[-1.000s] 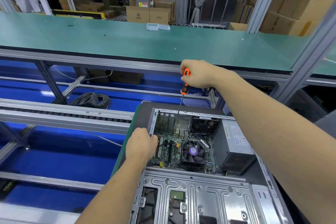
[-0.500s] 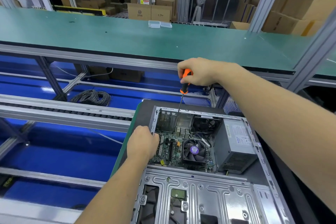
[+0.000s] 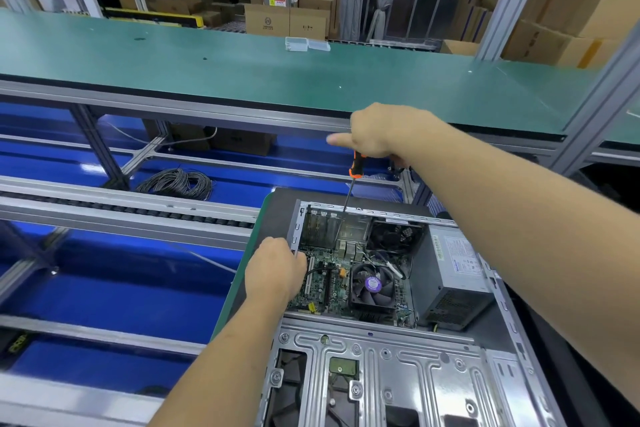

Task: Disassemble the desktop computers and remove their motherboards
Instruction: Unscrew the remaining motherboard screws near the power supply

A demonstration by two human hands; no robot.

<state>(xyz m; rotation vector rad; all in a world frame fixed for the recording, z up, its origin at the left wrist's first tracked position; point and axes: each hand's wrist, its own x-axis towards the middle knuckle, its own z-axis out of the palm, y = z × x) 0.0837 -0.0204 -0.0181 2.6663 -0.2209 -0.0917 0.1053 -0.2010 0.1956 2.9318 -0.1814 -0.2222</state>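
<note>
So far your case [image 3: 398, 367] lies open, yet the motherboard [image 3: 332, 282] stays seated: right hand [image 3: 384, 132] grips the screwdriver [image 3: 356, 166] at twelve o'clock, left hand [image 3: 273, 270] curls on the case's nine o'clock edge.

screwdriver [image 3: 352, 180] tip hidden, case [image 3: 381, 374] cropped below
</note>
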